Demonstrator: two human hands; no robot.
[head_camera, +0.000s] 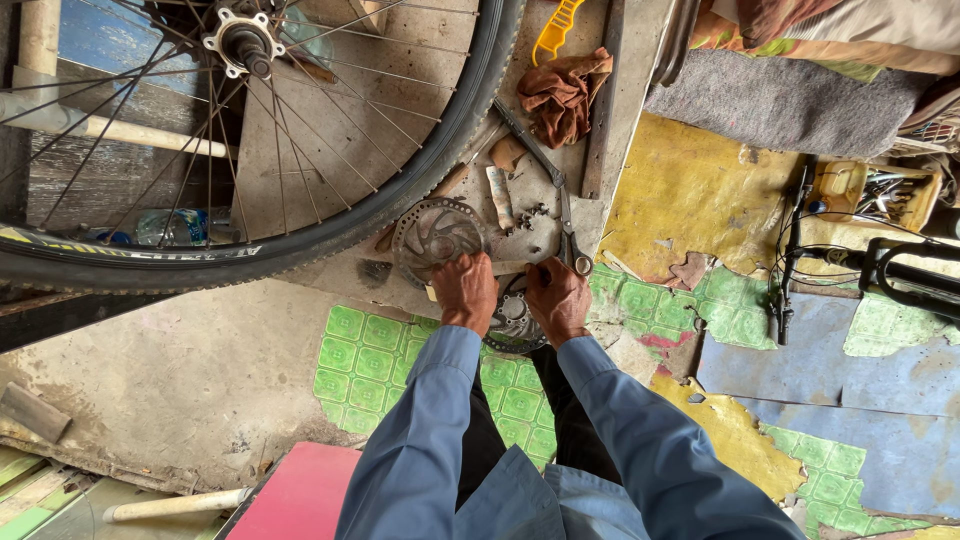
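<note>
My left hand (466, 292) and my right hand (556, 298) are close together low over a concrete step, both in blue sleeves. Between and under them sits a round metal toothed part (512, 322), a sprocket cluster; both hands close on it or on a small piece atop it. Just above the left hand lies a perforated brake disc (432, 235). Large metal shears (562, 215) lie to the right of the disc, their handles beside my right hand.
A spoked bicycle wheel (300, 215) with black tyre fills the upper left. A brown rag (562, 92) and yellow plastic tool (554, 28) lie higher on the step. Bicycle handlebars (790, 250) stand right. A red board (300, 495) and worn green floor covering (510, 395) are below.
</note>
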